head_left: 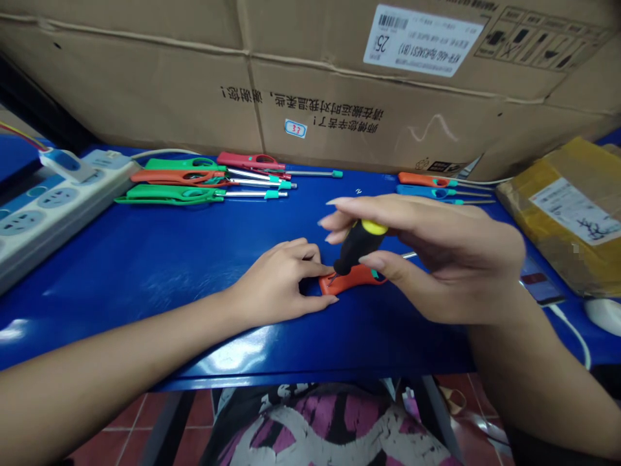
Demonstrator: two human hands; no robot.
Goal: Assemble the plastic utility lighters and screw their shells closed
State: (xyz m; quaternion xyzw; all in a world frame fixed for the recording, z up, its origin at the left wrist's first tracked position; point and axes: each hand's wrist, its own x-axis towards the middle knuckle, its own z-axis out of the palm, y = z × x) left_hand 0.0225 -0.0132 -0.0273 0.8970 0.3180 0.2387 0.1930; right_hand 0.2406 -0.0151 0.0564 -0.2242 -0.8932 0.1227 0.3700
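Observation:
My left hand lies on the blue table, its thumb and forefinger closed on the handle end of an orange gas lighter. Between the fingers and thumb of my right hand is a short screwdriver with a black and yellow handle. The screwdriver tilts down and its thin shaft meets the lighter's handle near the left end. Part of the lighter, toward its metal tube, is hidden behind my right hand.
Several green, orange and red lighters lie at the back left, beside a white power strip. More lighters lie at the back right. A large cardboard box stands behind. At right are a taped parcel, a phone and a white mouse.

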